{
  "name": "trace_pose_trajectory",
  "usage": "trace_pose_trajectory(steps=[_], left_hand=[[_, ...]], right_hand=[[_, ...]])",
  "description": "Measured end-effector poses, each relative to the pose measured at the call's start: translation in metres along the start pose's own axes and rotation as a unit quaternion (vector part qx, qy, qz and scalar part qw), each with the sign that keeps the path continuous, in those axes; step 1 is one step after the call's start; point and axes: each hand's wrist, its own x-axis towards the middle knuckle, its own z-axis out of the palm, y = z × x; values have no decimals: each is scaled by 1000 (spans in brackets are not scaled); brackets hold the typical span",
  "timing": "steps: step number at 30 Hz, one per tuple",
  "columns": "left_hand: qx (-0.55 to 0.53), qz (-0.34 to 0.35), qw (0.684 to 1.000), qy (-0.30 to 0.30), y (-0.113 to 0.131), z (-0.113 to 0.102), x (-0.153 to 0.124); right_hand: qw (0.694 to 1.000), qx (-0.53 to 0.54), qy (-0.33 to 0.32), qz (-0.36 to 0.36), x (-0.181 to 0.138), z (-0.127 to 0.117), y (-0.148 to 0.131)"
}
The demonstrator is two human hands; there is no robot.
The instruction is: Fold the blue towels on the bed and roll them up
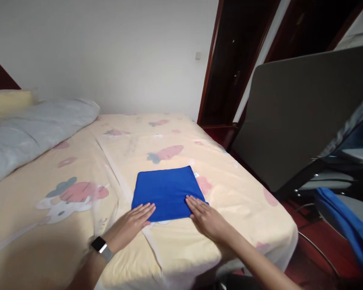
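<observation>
Blue cloth lies flat in a rough square on the carrot-print bedsheet, towards the near edge in the head view; left hand and right hand rest palm-down at its near corners, fingers straight and close together, not pinching anything; looks to me like that's to keep the fabric smooth and unshifted; grey bedding sits well off left, presumably out of the way.

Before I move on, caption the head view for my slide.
Left hand and right hand rest on the near part of a flat, four-sided blue cloth atop a cream carrot-print bedsheet.
</observation>
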Motion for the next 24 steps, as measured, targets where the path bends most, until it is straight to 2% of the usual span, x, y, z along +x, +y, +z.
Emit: trace_pose_trajectory(steps=[4, 7, 10, 12, 15, 18, 21, 24], left_hand=[[-12, -41, 999, 7, -7, -1, -20], [-21, -63, 998, 4, -2, -6, -24], [5, -61, 998, 12, 9, -15, -17], [39, -29, 998, 37, 18, -19, -6], [79, 37, 994, 58, 30, -17, 16], [78, 67, 994, 41, 34, -5, 34], [52, 69, 996, 26, 30, 5, 37], [32, 69, 997, 19, 20, 6, 24]], right_hand=[[999, 28, -9, 26, -22, -10, 27], [999, 38, -25, 26, -22, -17, 32], [999, 34, -25, 11, -5, -24, 19], [1000, 24, -10, -11, 11, -22, -1], [998, 13, 3, -58, 35, -5, -36], [996, 11, 17, -85, 48, 17, -58], [994, 17, 21, -107, 49, 23, -55], [993, 34, 1, -115, 38, 9, -33]])
